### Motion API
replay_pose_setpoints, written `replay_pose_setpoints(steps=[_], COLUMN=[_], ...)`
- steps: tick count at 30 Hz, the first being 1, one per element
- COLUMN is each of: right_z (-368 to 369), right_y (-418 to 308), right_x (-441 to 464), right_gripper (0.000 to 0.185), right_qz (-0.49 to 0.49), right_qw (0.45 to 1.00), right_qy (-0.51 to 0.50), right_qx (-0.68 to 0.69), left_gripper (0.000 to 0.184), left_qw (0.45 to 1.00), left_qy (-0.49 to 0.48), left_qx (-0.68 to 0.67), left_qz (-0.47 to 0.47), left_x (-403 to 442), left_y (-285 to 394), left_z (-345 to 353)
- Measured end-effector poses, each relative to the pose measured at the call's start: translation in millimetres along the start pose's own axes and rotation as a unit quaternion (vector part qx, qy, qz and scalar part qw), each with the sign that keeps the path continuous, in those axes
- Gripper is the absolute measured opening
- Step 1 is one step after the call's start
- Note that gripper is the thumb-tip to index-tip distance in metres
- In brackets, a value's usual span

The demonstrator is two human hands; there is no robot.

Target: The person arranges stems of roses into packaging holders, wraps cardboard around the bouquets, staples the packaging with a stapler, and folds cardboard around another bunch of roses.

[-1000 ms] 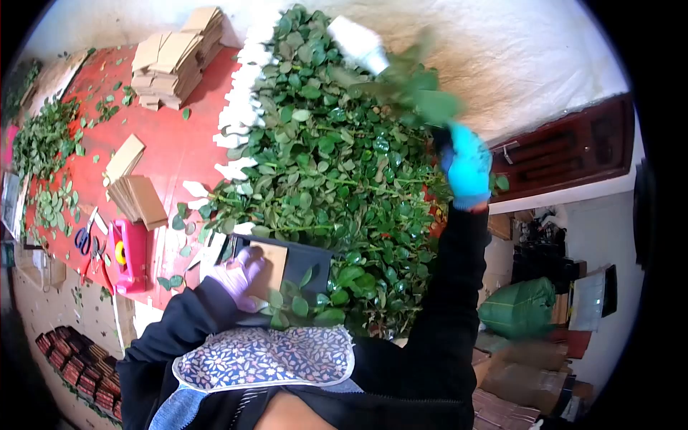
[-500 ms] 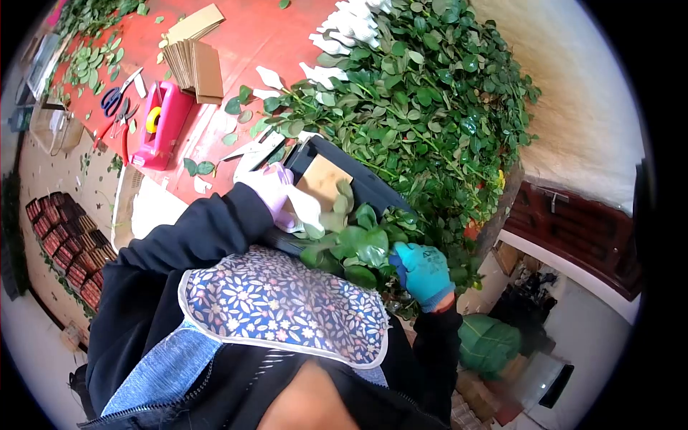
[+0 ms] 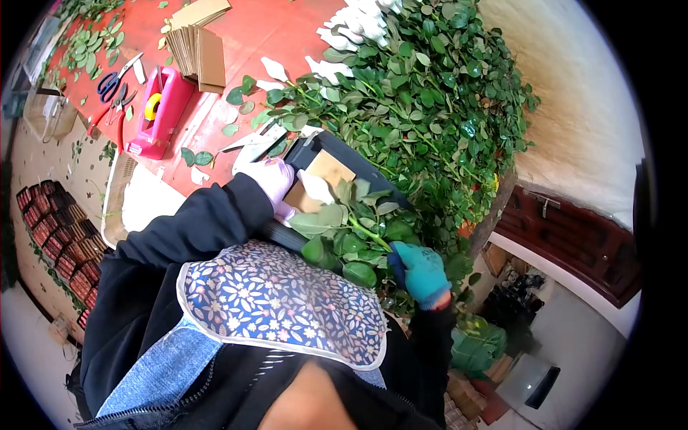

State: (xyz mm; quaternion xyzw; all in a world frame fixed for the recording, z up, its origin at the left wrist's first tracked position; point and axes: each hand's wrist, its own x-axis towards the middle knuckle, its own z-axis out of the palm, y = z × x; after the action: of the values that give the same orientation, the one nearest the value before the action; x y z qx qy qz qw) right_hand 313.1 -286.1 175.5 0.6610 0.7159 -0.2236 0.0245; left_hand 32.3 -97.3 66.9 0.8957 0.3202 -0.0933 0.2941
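My right hand (image 3: 421, 272), in a teal glove, is closed round the green stem of a leafy rose (image 3: 369, 231). Its white-sleeved head (image 3: 315, 187) points up and left, over a cardboard piece (image 3: 331, 169) in a dark tray (image 3: 371, 177). My left hand (image 3: 274, 185), in a pale purple glove, rests at the tray's left end beside the cardboard; its fingers are partly hidden, so its grip is unclear. Behind the tray lies a large pile of leafy stems (image 3: 430, 107) with white-sleeved heads (image 3: 358, 25).
On the red table (image 3: 265, 29) stand a pink tape dispenser (image 3: 166, 107) and cardboard pieces (image 3: 201, 57). Dark-handled scissors (image 3: 111, 84) and red-handled cutters (image 3: 115, 115) lie left of them. Loose leaves are scattered about. A green bundle (image 3: 479, 349) is at the lower right.
My right hand has come down from the far side of the pile to the tray, bringing the leafy rose. The rose's head now lies over the cardboard. The view has shifted.
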Motion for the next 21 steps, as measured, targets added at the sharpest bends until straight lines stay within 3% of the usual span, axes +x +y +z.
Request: replay_pose_setpoints(steps=[3, 5, 7, 10, 12, 13, 15, 19, 21], right_z=[27.9, 37.2, 43.2, 52.8, 55.3, 53.7, 69.9, 72.0, 60.5], right_y=[10.8, 13.2, 15.2, 17.2, 19.7, 17.0, 28.2, 30.7, 30.4], right_x=[0.7, 6.3, 9.2, 11.0, 14.6, 14.7, 14.8, 14.7, 13.6], right_gripper=[0.015, 0.017, 0.016, 0.015, 0.014, 0.013, 0.014, 0.014, 0.018], right_qz=[0.017, 0.034, 0.037, 0.023, 0.029, 0.014, 0.013, 0.011, 0.019], right_qw=[0.998, 0.994, 0.994, 0.996, 0.994, 0.997, 0.998, 0.998, 0.998], right_qy=[-0.054, -0.093, -0.086, -0.068, -0.099, -0.069, -0.066, -0.049, -0.049], right_qx=[0.035, 0.046, 0.059, 0.049, 0.025, 0.024, 0.008, 0.035, 0.037], left_gripper=[0.063, 0.074, 0.076, 0.056, 0.055, 0.055, 0.054, 0.05, 0.027], left_qw=[0.999, 0.994, 0.995, 0.97, 0.97, 0.966, 0.966, 0.967, 0.977], left_qy=[-0.031, 0.095, 0.072, 0.166, 0.108, 0.078, 0.037, 0.07, 0.081], left_qx=[-0.028, 0.054, 0.053, -0.029, -0.009, -0.008, -0.025, -0.004, -0.026], left_qz=[-0.008, 0.03, 0.034, 0.178, 0.219, 0.247, 0.254, 0.247, 0.197], left_x=[-1.4, -5.4, -6.3, -12.2, -11.3, -6.1, -16.4, -19.7, -18.5], left_y=[3.8, 5.2, 9.3, 15.1, 14.9, 9.2, 19.1, 21.1, 25.7], left_z=[-6.2, -4.7, -10.3, -19.0, -2.0, 15.5, -10.6, -11.3, -2.1])
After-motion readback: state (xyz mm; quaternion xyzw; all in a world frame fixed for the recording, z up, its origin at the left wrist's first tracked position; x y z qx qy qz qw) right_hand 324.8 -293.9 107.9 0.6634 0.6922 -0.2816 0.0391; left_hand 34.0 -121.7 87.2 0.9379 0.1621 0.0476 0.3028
